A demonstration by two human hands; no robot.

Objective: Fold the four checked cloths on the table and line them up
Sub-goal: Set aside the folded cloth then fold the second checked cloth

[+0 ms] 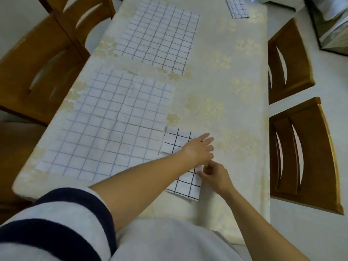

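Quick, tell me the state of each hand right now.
Left hand: open, fingers straight, pressing flat on the near folded cloth.
Right hand: closed, fingers curled, pinching that cloth's right edge.

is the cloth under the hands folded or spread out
Folded: the dark-checked cloth is a narrow strip, far smaller than the spread cloth beside it; the left hand presses it.

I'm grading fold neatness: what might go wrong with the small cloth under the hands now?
The right hand pinches only the edge of the folded cloth while the left hand presses it flat; lifting early may let the layers slip askew. It also lies right beside the near unfolded cloth, so sliding it could ruck that one's corner.
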